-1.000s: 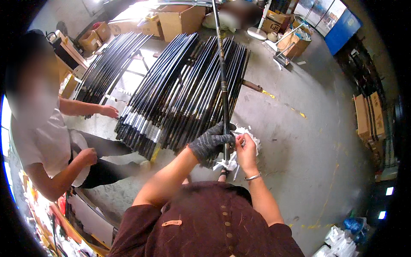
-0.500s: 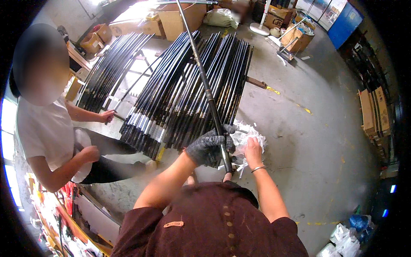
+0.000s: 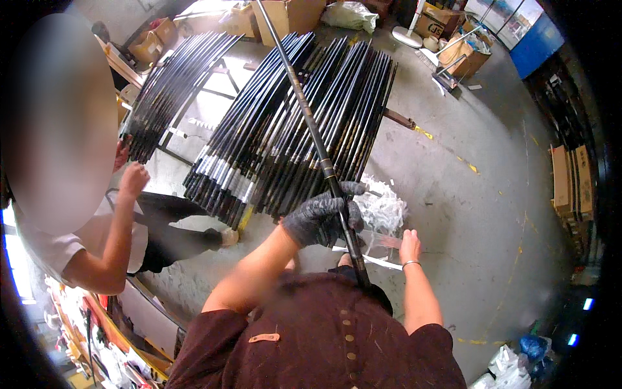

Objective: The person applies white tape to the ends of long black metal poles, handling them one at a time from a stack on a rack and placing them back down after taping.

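A long dark fishing rod (image 3: 310, 123) slants from the top of the view down to my body, its thick end near my waist. My left hand (image 3: 324, 217), in a grey glove, is wrapped round the lower part of the rod. Bare and with a bracelet at the wrist, my right hand (image 3: 410, 247) is to the right of the rod, fingers pinched together. From it a thin see-through plastic strip (image 3: 382, 240), somewhat blurred, reaches toward the rod. Below my hands lies a pile of shredded white plastic strips (image 3: 383, 206), with loose white strips at its near side.
Many dark rods (image 3: 285, 129) lie side by side on a rack ahead, and another batch (image 3: 181, 84) is farther left. At the left a co-worker (image 3: 107, 253) stands close by. Cardboard boxes (image 3: 298, 19) are at the back; more cartons (image 3: 570, 181) stand at the right.
My right hand has moved right and nearer, away from the rod, with the strip. The rod has shifted slightly toward me. The co-worker has leaned closer and drawn in their hands.
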### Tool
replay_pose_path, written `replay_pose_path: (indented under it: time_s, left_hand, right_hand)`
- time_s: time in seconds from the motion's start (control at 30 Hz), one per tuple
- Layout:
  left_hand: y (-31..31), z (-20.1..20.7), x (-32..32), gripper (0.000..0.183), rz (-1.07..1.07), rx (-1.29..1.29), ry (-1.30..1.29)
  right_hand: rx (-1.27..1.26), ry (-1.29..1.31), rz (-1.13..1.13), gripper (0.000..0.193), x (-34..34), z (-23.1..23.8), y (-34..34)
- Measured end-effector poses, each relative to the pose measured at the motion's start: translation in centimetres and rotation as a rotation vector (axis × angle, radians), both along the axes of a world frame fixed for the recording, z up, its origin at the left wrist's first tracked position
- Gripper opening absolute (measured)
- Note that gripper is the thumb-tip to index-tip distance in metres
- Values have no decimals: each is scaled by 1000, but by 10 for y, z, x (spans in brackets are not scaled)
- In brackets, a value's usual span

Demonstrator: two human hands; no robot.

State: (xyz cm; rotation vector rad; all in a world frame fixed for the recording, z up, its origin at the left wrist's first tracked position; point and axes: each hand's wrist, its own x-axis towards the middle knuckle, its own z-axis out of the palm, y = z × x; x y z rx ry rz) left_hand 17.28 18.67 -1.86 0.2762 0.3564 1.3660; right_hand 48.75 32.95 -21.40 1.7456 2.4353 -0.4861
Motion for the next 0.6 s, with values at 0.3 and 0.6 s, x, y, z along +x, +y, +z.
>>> replay_pose_path:
  time_s: [0.3,0.6]
  left_hand:
    - [7,-10,-57,38,280,-143,149]
    - [-76,-187,-142,55,827,-560,1736]
  right_hand:
    - [19,-146,-76,11,144,-59,-8]
    - [-75,1357,-1573,8,339,-64,-91]
